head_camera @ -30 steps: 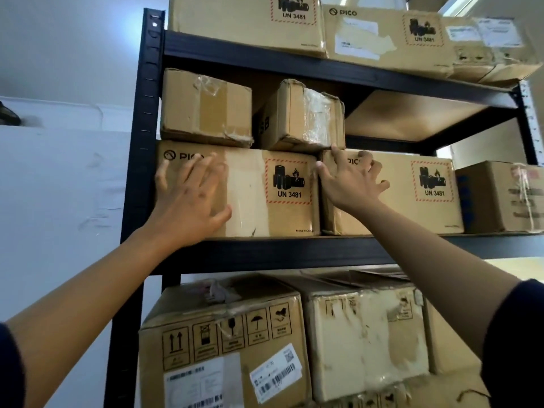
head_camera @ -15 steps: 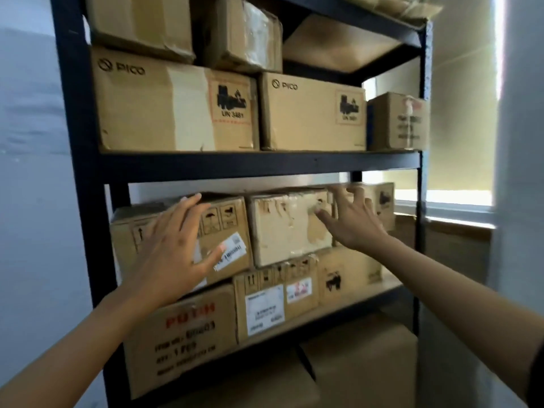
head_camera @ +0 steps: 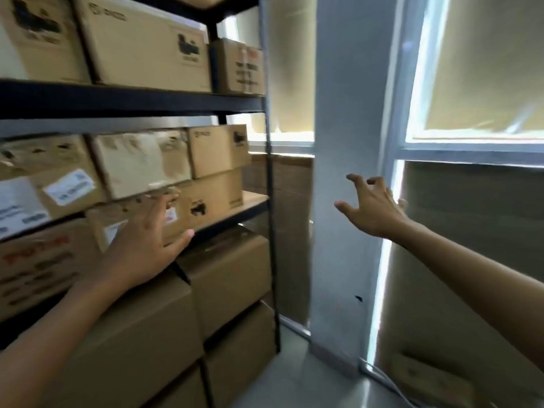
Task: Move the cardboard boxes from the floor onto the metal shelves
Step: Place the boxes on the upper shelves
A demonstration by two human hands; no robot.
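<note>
Metal shelves (head_camera: 132, 103), black frame: every visible tier packed with closed cardboard boxes (head_camera: 147, 45), contents not visible. More closed boxes stacked at floor level (head_camera: 229, 278), below and beyond the left fingertips. Left hand (head_camera: 141, 245): fingers straight and spread, holding nothing, in front of the middle-tier boxes. Right hand (head_camera: 374, 207): fingers spread, loosely bent, empty, before a white pillar (head_camera: 344, 142), well apart from any box.

My view has swung right and down from the metal shelves (head_camera: 132, 101); my left hand (head_camera: 144, 245) has left the upper box, and my right hand (head_camera: 374, 206) now reaches before the white pillar (head_camera: 347, 113).
</note>
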